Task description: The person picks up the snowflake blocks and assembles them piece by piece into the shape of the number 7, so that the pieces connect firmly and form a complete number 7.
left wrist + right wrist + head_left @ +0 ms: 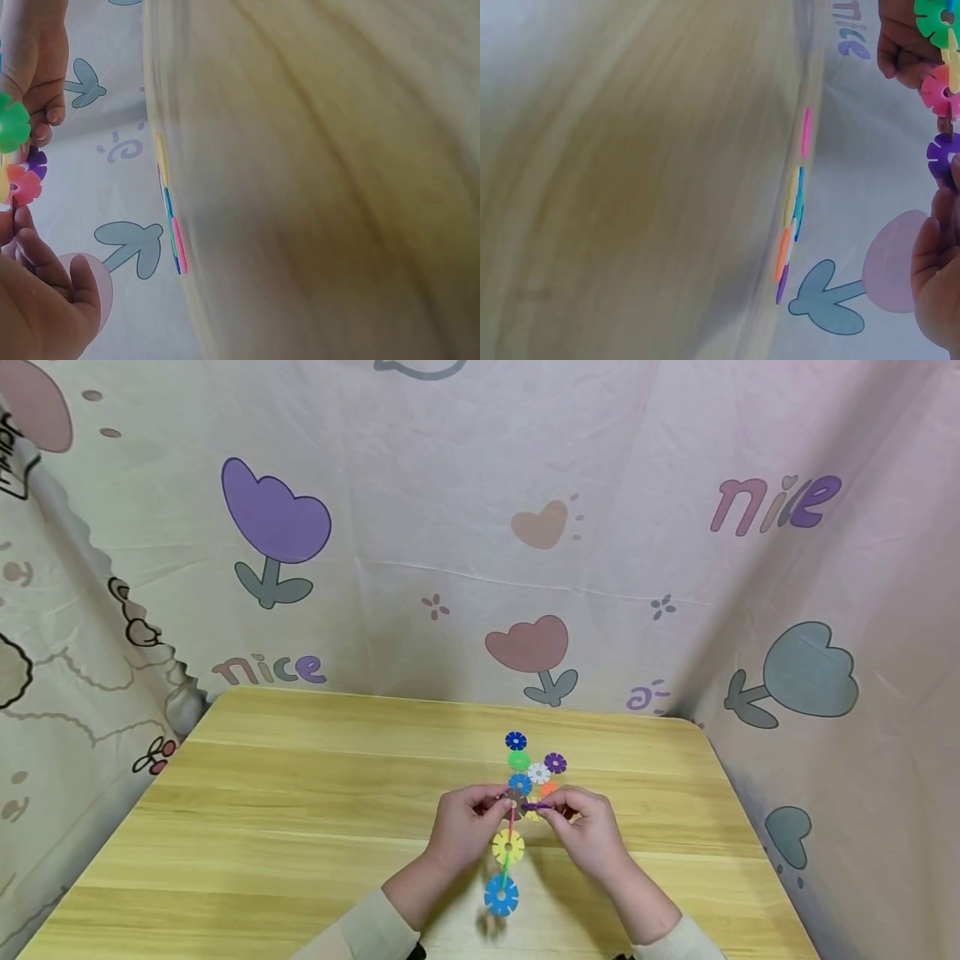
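Note:
My left hand (467,825) pinches a brown snowflake disc (516,802), the top piece of a chain of slotted plastic discs. Below it come a pink disc (937,88), a yellow disc (508,847), a green disc (13,126) and, lowest, a blue disc (501,895). From the other side, my right hand (588,828) pinches a purple disc (940,156) between thumb and fingers. Seen edge-on in the head view, that disc sits right at the brown disc's edge. The chain hangs over the wooden table.
Behind my hands, more discs lie in rows on the table (285,793): dark blue (515,741), light green (518,760), another blue (519,784), white (538,772), another purple (556,763) and orange (550,788). A printed cloth (420,527) hangs behind the table.

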`<state>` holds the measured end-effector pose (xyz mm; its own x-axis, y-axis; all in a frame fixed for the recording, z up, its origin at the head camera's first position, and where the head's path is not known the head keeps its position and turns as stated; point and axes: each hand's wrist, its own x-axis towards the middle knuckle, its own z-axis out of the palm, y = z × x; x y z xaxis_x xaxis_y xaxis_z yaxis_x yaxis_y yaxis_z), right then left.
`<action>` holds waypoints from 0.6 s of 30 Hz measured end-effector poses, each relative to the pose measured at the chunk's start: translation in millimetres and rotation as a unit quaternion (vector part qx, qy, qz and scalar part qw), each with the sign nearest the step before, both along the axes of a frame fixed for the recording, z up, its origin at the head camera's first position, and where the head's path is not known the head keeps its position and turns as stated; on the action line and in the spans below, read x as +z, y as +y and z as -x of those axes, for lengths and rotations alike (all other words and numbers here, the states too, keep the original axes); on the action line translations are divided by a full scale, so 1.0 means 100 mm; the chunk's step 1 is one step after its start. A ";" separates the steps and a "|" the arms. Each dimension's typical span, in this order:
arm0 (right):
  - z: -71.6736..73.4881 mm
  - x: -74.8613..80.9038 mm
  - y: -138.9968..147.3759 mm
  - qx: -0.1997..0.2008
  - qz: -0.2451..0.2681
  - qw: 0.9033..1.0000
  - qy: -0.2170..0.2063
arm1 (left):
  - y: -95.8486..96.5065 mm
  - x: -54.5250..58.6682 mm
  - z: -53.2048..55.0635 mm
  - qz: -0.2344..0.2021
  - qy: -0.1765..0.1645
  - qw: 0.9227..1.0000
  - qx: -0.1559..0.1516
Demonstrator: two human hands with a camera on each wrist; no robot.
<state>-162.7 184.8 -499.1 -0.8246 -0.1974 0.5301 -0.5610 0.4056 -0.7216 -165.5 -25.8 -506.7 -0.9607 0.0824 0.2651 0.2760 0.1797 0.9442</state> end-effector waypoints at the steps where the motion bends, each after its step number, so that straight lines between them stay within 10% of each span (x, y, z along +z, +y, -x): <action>1: -0.01 0.00 -0.01 0.001 0.004 1.000 0.001 | 0.00 0.00 0.00 -0.007 -0.006 1.000 -0.002; 18: -0.03 0.00 -0.10 -0.009 0.031 0.999 0.021 | 0.02 0.03 -0.02 -0.104 -0.061 0.992 -0.027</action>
